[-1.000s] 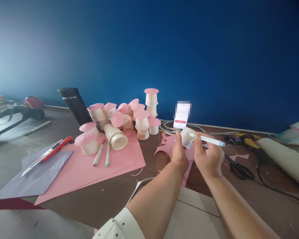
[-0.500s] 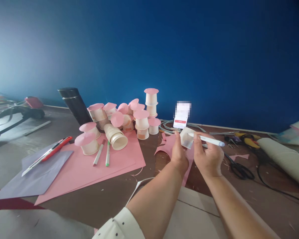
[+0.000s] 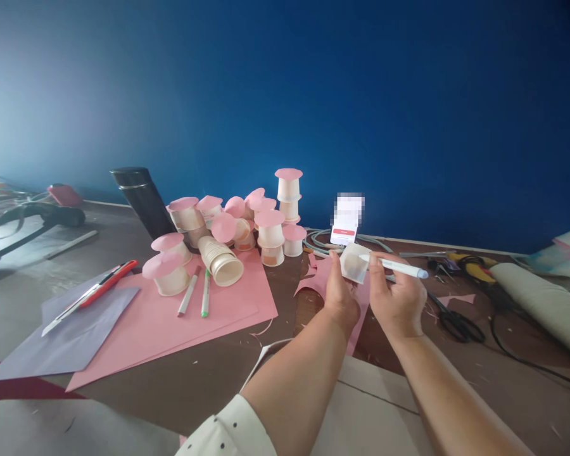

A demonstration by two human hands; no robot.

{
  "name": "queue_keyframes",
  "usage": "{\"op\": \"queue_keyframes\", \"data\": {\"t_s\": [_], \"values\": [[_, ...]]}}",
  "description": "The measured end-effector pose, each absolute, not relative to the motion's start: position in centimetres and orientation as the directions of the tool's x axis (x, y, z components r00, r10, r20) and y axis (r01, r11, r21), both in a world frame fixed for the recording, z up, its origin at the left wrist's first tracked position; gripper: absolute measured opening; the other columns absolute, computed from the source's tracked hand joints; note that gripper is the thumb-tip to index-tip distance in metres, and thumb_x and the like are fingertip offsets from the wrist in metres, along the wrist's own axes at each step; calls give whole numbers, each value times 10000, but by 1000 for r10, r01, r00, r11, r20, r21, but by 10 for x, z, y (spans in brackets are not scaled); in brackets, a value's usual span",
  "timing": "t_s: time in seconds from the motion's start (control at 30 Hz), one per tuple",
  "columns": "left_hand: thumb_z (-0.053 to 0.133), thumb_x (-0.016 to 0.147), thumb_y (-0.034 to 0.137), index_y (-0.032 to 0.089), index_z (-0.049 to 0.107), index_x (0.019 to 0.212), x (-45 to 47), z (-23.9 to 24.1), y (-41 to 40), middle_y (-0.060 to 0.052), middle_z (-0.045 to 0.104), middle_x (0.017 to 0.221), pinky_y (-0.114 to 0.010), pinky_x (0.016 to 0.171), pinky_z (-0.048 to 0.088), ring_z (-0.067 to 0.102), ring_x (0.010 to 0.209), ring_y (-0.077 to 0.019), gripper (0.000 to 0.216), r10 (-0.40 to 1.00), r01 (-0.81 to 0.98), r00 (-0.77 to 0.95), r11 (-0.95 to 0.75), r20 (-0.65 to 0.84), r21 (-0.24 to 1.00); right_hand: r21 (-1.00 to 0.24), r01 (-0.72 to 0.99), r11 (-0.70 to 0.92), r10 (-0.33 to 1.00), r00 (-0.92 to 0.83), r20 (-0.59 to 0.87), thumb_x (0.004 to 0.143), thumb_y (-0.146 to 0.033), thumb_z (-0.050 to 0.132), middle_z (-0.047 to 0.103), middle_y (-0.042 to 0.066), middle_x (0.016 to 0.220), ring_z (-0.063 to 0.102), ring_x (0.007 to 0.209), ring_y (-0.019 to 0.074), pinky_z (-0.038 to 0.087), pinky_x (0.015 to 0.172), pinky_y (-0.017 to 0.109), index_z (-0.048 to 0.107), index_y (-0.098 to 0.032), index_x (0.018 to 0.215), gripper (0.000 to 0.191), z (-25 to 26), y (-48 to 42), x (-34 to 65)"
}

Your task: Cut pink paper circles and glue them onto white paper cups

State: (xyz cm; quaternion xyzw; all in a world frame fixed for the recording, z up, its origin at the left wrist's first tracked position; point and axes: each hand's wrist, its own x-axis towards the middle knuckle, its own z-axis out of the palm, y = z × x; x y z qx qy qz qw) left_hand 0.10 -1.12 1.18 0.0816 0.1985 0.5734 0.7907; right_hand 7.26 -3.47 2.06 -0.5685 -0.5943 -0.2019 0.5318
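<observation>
A small white paper cup (image 3: 354, 263) is in my left hand (image 3: 341, 294), which is closed around its lower left side; some of the fingers are hidden behind it. My right hand (image 3: 399, 297) grips a white marker pen (image 3: 399, 266) with a pale blue end. The pen's tip side points left and meets the cup's side, or comes very near it. Pink paper scraps (image 3: 316, 276) lie below and to the left of the cup. Just behind it a phone (image 3: 346, 221) with a lit screen stands propped up.
Left are several cups topped with pink paper discs (image 3: 270, 219), a row of nested cups (image 3: 221, 261), two markers (image 3: 205, 294) on pink sheets (image 3: 171, 335), a red cutter knife (image 3: 92, 294) and a black flask (image 3: 140, 199). Black-handled scissors (image 3: 460, 326) and a fabric roll (image 3: 541, 304) are right.
The cup has turned or shifted slightly to the left in my left hand. My right hand and the marker are almost where they were.
</observation>
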Motion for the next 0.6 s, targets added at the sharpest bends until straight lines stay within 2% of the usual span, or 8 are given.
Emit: {"op": "queue_keyframes", "data": {"t_s": [0.5, 0.6], "values": [[575, 809, 659, 152, 710, 1105, 1, 10, -10, -123, 679, 1240, -372, 1096, 427, 561, 1266, -288, 601, 929, -883, 275, 345, -247, 318, -369, 880, 299, 458, 207, 865, 921, -348, 565, 754, 116, 882, 706, 863, 254, 511, 802, 339, 729, -149, 928, 258, 19, -33, 73], [564, 825, 648, 151, 707, 1113, 1, 10, -10, -122, 672, 1256, -368, 1101, 421, 553, 1276, -282, 592, 941, -893, 261, 320, -215, 317, -390, 860, 330, 450, 220, 865, 917, -327, 573, 753, 114, 895, 706, 849, 240, 523, 784, 324, 728, -148, 944, 239, 21, -35, 72]]}}
